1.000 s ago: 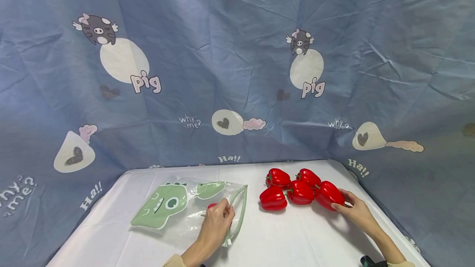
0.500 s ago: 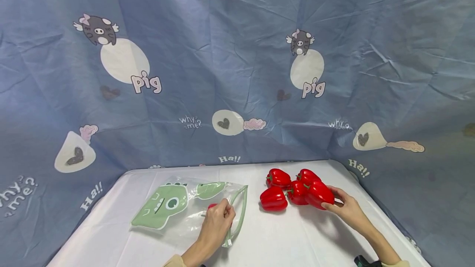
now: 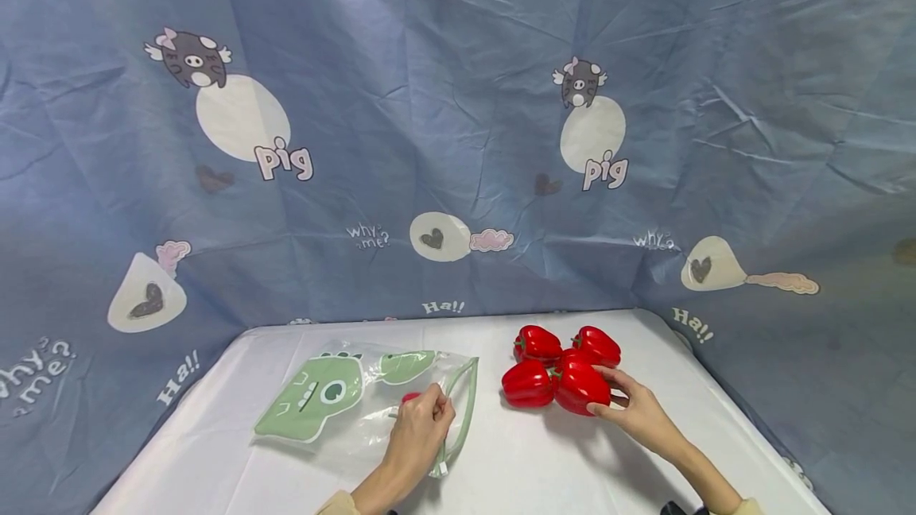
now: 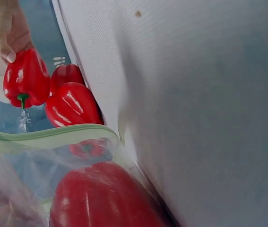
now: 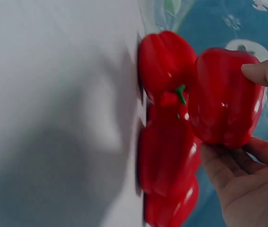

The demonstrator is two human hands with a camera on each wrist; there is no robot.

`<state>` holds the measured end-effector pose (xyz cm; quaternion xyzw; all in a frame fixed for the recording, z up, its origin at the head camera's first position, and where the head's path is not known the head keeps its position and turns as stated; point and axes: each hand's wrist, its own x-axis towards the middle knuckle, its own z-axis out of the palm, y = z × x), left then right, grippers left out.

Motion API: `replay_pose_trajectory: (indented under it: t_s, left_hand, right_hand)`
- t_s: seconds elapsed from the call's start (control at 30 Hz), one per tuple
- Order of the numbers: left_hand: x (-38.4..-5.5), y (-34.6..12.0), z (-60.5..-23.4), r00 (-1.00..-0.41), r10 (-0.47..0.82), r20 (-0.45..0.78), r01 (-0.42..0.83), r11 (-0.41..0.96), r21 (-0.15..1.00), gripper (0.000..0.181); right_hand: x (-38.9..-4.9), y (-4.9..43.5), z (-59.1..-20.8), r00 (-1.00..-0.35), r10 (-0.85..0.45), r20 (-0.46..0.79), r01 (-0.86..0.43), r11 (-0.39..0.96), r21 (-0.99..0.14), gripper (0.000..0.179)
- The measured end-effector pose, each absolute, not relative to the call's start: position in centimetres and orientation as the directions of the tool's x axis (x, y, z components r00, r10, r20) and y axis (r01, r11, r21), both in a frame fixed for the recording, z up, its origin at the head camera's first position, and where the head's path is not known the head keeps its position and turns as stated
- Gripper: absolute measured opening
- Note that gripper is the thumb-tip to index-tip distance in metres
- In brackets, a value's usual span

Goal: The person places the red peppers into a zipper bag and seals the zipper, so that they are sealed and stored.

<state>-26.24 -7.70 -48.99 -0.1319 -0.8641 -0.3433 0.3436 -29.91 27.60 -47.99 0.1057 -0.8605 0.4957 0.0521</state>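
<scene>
My right hand [image 3: 637, 416] grips a red bell pepper [image 3: 582, 389] between thumb and fingers, lifted off the table in the right wrist view, with its green stem [image 5: 181, 94] pointing away from the palm. Other red bell peppers [image 3: 528, 384] lie grouped just behind and left of it; one is mostly hidden by the held pepper. My left hand [image 3: 417, 429] pinches the clear zip bag [image 3: 351, 427] near its green-trimmed mouth [image 4: 53, 133], which stands parted toward the peppers. Inside the bag lies a red bell pepper [image 4: 100, 198], largely covered by my left hand in the head view.
The bag bears a green dinosaur print [image 3: 315, 400] and lies on the left of a white-covered table [image 3: 515, 467]. A blue patterned curtain [image 3: 458, 141] hangs behind the table. A white zip slider [image 3: 442, 467] sits at the near end of the bag's mouth.
My right hand has carried its bell pepper leftward, from the right side of the group to in front of the other peppers. My left hand and the bag have stayed in place.
</scene>
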Motion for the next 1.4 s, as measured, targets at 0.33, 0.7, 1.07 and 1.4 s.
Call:
replay_pose_trajectory:
  t_s: [0.33, 0.7, 1.07, 1.4]
  left_hand:
    - [-26.2, -7.7, -48.9, -0.721, -0.014, 0.693, 0.463, 0.734, 0.497, 0.024]
    - [-26.3, -7.9, -48.9, -0.714, -0.005, 0.700, 0.483, 0.721, 0.497, 0.023]
    - [-26.3, -7.8, -48.9, -0.713, 0.001, 0.701, 0.495, 0.708, 0.503, 0.025]
    - [-26.3, -7.8, -48.8, -0.720, -0.013, 0.694, 0.474, 0.721, 0.506, 0.026]
  right_hand:
    - [-29.4, 25.6, -48.3, -0.966, -0.157, 0.203, -0.255, 0.484, -0.837, 0.064]
    - [-28.7, 23.2, -48.3, -0.935, -0.285, 0.213, -0.327, 0.449, -0.832, 0.064]
    - [-28.2, 20.6, -49.2, -0.926, -0.321, 0.197, -0.328, 0.433, -0.840, 0.064]
    - [-28.1, 18.5, -49.4, -0.906, -0.369, 0.208, -0.354, 0.389, -0.850, 0.063]
